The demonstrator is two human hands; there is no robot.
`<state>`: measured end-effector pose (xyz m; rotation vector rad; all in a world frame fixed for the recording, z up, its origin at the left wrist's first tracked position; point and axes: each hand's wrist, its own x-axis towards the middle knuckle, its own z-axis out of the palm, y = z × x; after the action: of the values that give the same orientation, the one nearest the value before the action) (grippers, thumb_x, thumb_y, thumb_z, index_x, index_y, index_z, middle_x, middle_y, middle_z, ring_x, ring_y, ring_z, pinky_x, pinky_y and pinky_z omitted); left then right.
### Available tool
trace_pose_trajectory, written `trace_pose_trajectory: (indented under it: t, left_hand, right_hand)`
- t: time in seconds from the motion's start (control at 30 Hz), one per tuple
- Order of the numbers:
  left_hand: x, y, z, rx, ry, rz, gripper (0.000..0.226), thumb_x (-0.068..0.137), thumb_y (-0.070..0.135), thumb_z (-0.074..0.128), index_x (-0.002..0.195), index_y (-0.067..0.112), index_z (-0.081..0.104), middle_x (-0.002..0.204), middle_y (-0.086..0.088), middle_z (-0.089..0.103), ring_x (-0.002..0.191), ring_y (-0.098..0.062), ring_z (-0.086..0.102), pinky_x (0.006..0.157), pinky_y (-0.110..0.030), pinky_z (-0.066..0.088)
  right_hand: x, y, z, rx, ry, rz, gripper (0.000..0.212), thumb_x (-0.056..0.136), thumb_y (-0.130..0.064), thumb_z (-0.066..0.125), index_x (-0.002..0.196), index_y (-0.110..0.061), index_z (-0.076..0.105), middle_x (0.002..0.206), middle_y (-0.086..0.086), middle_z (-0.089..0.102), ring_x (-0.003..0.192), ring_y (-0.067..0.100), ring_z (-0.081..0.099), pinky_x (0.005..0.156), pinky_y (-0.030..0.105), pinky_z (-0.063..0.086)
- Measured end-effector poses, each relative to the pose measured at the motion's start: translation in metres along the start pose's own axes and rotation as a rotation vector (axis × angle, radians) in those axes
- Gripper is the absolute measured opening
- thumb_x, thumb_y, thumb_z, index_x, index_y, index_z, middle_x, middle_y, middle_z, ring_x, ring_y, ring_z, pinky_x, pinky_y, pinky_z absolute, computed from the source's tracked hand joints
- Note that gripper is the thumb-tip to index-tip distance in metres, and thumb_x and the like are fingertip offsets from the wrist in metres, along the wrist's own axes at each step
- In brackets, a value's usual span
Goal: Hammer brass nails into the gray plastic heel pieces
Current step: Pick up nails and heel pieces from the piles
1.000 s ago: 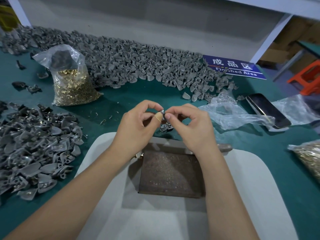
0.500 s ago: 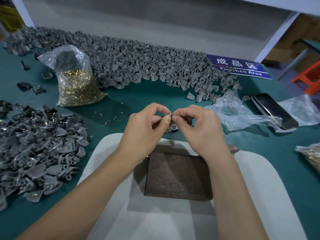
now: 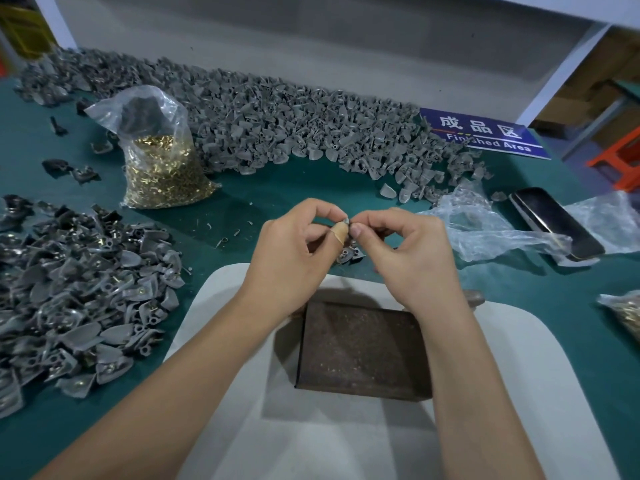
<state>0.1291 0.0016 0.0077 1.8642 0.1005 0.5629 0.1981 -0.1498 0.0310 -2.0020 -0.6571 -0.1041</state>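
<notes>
We worked at a counter (image 3: 263, 202) covered in dark green felt. In front of us lay a white board (image 3: 502, 375), and on it stood a rusty brown metal block (image 3: 360, 351). Above the far edge of the board, our left hand (image 3: 291, 251) and right hand (image 3: 412, 251) met. The grip of each hand was closed: the thumbs and forefingers pinched 1 small gray heel piece (image 3: 346, 221) between them, held in the air above the counter. Whether a nail was with it, we could not tell. A tan bandage (image 3: 338, 233) was wrapped on the left thumb.

A few more gray pieces (image 3: 348, 254) lay on the felt just under the hands. A big heap of heel pieces (image 3: 76, 299) filled the left side, and a long pile (image 3: 277, 123) ran along the back, against a gray wall. A clear bag of brass nails (image 3: 162, 168) stood between the 2 heaps. At the far right end of the long pile was a blue sign (image 3: 491, 136) with white letters. On the right lay crumpled clear plastic (image 3: 485, 226) and a dark phone (image 3: 554, 223). Another bag of nails (image 3: 627, 317) showed at the right edge. Behind the counter, an orange stool (image 3: 620, 157) stood on the floor.
</notes>
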Motion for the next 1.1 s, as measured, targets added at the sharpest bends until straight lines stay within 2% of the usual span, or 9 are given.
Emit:
trace_pose_trajectory:
  t: [0.13,0.23,0.33,0.47,0.57,0.87,0.93,1.0,1.1]
  left_hand:
    - [-0.001,0.005,-0.001,0.03,-0.016,0.039,0.006,0.097,0.024,0.066,0.098,0.028,0.062,0.068,0.01,0.074,0.068,-0.018,0.073,0.065,-0.043,0.056]
    - [-0.003,0.013,-0.002,0.022,-0.062,0.063,0.005,0.097,0.026,0.065,0.1,0.029,0.062,0.073,0.011,0.076,0.073,-0.009,0.074,0.071,-0.041,0.059]
    - [-0.015,0.022,-0.004,0.005,-0.135,0.078,0.012,0.098,0.028,0.062,0.106,0.036,0.061,0.083,0.01,0.078,0.081,-0.01,0.075,0.08,-0.044,0.06]
    - [-0.04,0.032,-0.002,-0.042,-0.124,0.074,0.009,0.097,0.03,0.062,0.104,0.036,0.063,0.091,0.016,0.078,0.089,-0.002,0.074,0.088,-0.041,0.059]
    - [-0.058,0.038,-0.002,-0.03,-0.129,0.049,0.01,0.097,0.035,0.061,0.107,0.037,0.059,0.087,0.017,0.077,0.084,-0.013,0.073,0.086,-0.044,0.058]
    - [-0.103,0.045,-0.006,-0.011,-0.104,0.036,0.012,0.099,0.014,0.064,0.1,0.026,0.062,0.095,0.014,0.072,0.094,-0.005,0.068,0.084,-0.021,0.05]
    - [-0.11,0.043,-0.008,0.109,-0.078,0.064,0.011,0.096,0.017,0.067,0.097,0.027,0.065,0.097,0.013,0.067,0.098,-0.005,0.062,0.086,-0.014,0.043]
    - [-0.114,0.041,-0.01,0.225,-0.079,0.074,0.009,0.094,0.018,0.069,0.093,0.027,0.068,0.102,0.013,0.061,0.104,-0.005,0.054,0.091,-0.016,0.04]
    - [-0.117,0.042,-0.012,0.388,-0.091,0.095,0.003,0.093,0.021,0.069,0.093,0.024,0.069,0.102,0.012,0.058,0.104,-0.01,0.052,0.092,-0.03,0.045]
  right_hand:
    - [-0.002,-0.003,-0.005,0.041,-0.006,0.006,0.013,0.09,-0.013,0.076,0.086,-0.025,0.081,0.078,-0.011,0.07,0.075,0.009,0.062,0.066,0.047,0.059]
    - [-0.008,-0.011,-0.015,0.077,-0.001,0.005,0.013,0.089,-0.01,0.075,0.087,-0.022,0.081,0.078,-0.005,0.072,0.073,0.006,0.06,0.065,0.049,0.058]
    - [-0.02,-0.02,-0.026,0.068,-0.003,-0.012,0.02,0.088,-0.007,0.076,0.084,-0.026,0.079,0.076,-0.005,0.07,0.073,0.004,0.058,0.066,0.041,0.058]
    - [-0.049,-0.031,-0.033,0.041,0.041,-0.086,0.027,0.086,-0.003,0.076,0.083,-0.03,0.076,0.077,-0.004,0.071,0.073,0.002,0.059,0.07,0.017,0.047]
    - [-0.07,-0.038,-0.033,0.061,0.064,-0.084,0.03,0.087,-0.004,0.076,0.086,-0.034,0.075,0.08,0.0,0.072,0.074,0.006,0.06,0.071,0.019,0.048]
    - [-0.114,-0.046,-0.039,0.108,0.006,0.028,0.017,0.091,-0.019,0.074,0.097,-0.035,0.078,0.086,-0.016,0.072,0.076,0.006,0.063,0.073,0.021,0.049]
    - [-0.119,-0.041,-0.047,-0.009,0.131,0.079,0.017,0.097,-0.016,0.068,0.098,-0.03,0.078,0.093,-0.014,0.075,0.086,0.007,0.067,0.08,0.026,0.053]
    - [-0.126,-0.031,-0.059,-0.351,0.225,0.213,0.018,0.101,-0.023,0.059,0.106,-0.025,0.076,0.104,-0.002,0.074,0.099,0.021,0.064,0.084,0.037,0.053]
    - [-0.143,-0.02,-0.067,-0.778,0.078,0.488,0.033,0.101,-0.041,0.056,0.125,-0.021,0.065,0.12,0.014,0.061,0.115,0.038,0.051,0.09,0.044,0.044]
